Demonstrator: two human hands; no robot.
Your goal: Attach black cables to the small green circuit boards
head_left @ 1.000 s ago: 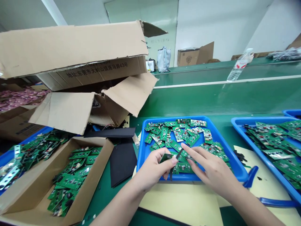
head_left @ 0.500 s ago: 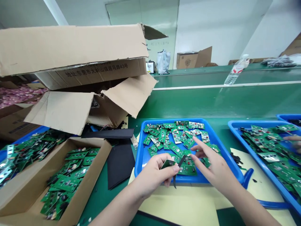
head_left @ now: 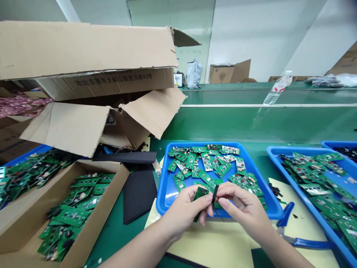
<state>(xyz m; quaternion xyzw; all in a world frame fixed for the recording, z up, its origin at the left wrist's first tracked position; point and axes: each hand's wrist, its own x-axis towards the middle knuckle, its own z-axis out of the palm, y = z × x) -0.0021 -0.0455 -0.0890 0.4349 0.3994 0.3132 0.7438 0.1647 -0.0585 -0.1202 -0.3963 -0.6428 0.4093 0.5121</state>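
My left hand (head_left: 181,206) is closed around a small green circuit board (head_left: 200,192), gripping it between thumb and fingers with the board tilted up. From the board side rises a narrow black strip (head_left: 215,193), whose upper part my right hand (head_left: 245,206) pinches between thumb and fingertips. A thin dark tail of the strip hangs below the fingers. Both hands are over the near edge of a blue tray (head_left: 275,210), where many loose green boards lie. My fingers hide where strip and board meet.
An open cardboard box (head_left: 107,208) of boards stands left, beside black sheets (head_left: 139,195). Blue-handled cutters (head_left: 309,243) lie right on yellow paper (head_left: 212,242). Farther right is another blue tray (head_left: 272,150) of boards. Large cartons (head_left: 86,48) overhang the back left; a bottle (head_left: 277,89) stands behind.
My right hand, its fingers spread before, has come in and closed on the black strip, which now stands more upright. The other person's hand at the right tray is gone from view.
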